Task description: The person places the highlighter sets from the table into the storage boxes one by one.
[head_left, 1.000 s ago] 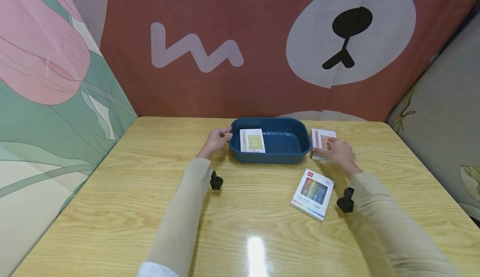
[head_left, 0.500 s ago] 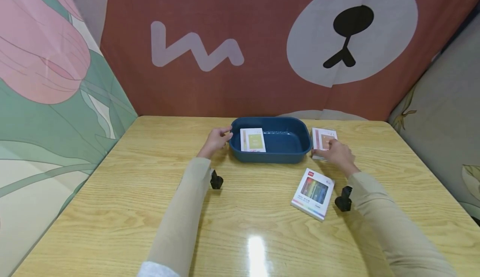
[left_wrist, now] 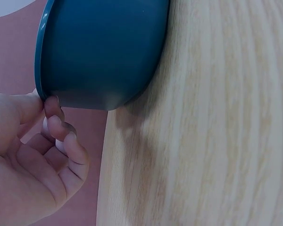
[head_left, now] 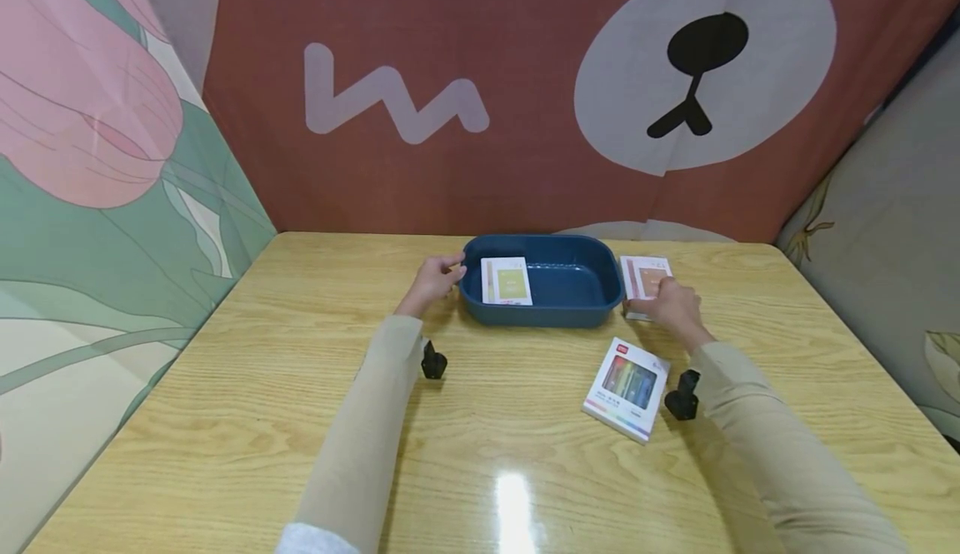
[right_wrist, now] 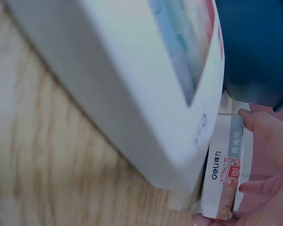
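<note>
My left hand (head_left: 432,281) pinches the left rim of a dark blue plastic basin (head_left: 540,316), thumb and index finger meeting at its edge in the left wrist view. Inside the basin, at its left end, lies a white box with a yellow-green label (head_left: 512,284). Just right of the basin, my right hand (head_left: 677,310) grips a white highlighter box with an orange-pink label (head_left: 643,274). The right wrist view shows the thumb on one end of this highlighter box (right_wrist: 221,165) and fingers at the other. Part of it is hidden by the hand.
A white box with a window showing coloured pens (head_left: 627,389) lies tilted on the wooden table (head_left: 300,404), in front of the basin's right end. It looms large in the right wrist view. A printed cloth (head_left: 525,179) hangs behind the table.
My right hand and the highlighter box have shifted slightly left, closer to the basin. The left hand stays at the basin's rim, and the box of coloured pens has not moved.
</note>
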Demonstrator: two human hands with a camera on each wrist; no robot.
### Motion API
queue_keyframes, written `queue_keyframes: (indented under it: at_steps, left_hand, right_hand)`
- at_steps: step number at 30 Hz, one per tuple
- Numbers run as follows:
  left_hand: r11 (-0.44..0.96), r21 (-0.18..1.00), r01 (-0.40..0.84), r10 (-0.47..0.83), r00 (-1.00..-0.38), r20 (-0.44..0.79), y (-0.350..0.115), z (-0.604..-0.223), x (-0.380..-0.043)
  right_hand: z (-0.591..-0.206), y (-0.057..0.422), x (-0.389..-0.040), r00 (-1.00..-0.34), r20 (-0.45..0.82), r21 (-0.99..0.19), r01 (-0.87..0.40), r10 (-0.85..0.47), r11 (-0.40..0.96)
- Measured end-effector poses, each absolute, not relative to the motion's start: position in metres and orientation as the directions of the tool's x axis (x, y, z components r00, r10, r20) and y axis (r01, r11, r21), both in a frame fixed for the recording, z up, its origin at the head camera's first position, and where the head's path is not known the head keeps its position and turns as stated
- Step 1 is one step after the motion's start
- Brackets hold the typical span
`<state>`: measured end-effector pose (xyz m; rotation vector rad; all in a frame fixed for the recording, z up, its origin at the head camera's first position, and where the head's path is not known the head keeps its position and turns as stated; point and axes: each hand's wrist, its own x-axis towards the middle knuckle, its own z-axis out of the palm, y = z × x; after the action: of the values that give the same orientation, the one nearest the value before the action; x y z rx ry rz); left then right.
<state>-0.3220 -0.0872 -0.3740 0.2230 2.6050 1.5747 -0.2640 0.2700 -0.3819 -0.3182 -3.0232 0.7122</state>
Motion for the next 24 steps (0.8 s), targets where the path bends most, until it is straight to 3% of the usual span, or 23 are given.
queue_keyframes:
  at_steps: [9, 17, 24]
  left_hand:
    - [0.450, 0.891, 0.051, 0.183, -0.982, -0.036, -0.088, -0.374, -0.322]
    - [0.469, 0.882, 0.054, 0.166, -0.986, -0.028, -0.088, -0.371, -0.321]
    - [0.466, 0.883, 0.063, 0.167, -0.986, -0.017, -0.088, -0.373, -0.321]
  right_hand:
    - [-0.379, 0.269, -0.263, -0.959, -0.069, -0.495, 0.271, 0.273, 0.826]
    - [-0.376, 0.283, -0.266, -0.978, -0.027, -0.609, 0.179, 0.205, 0.773]
    - [-0.368, 0.299, -0.265, -0.980, -0.111, -0.730, 0.193, 0.164, 0.656]
